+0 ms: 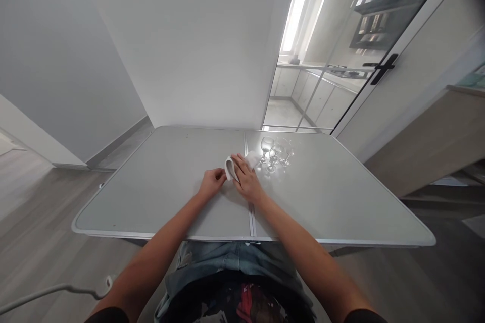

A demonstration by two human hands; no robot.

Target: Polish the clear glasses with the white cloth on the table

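A white cloth (230, 167) lies on the grey folding table (159, 181), partly folded over near the table's middle seam. My left hand (212, 181) pinches its near left edge. My right hand (247, 179) lies flat across the cloth, pressing it down with fingers stretched out. Just beyond my right hand stand three clear stemmed glasses (275, 153), upright and close together, catching bright light.
A white wall stands behind the table. A glass door with a black handle (382, 68) is at the back right, with a kitchen behind it. A wooden counter (435, 136) stands at the right. A white cable (49, 292) lies on the floor at the lower left.
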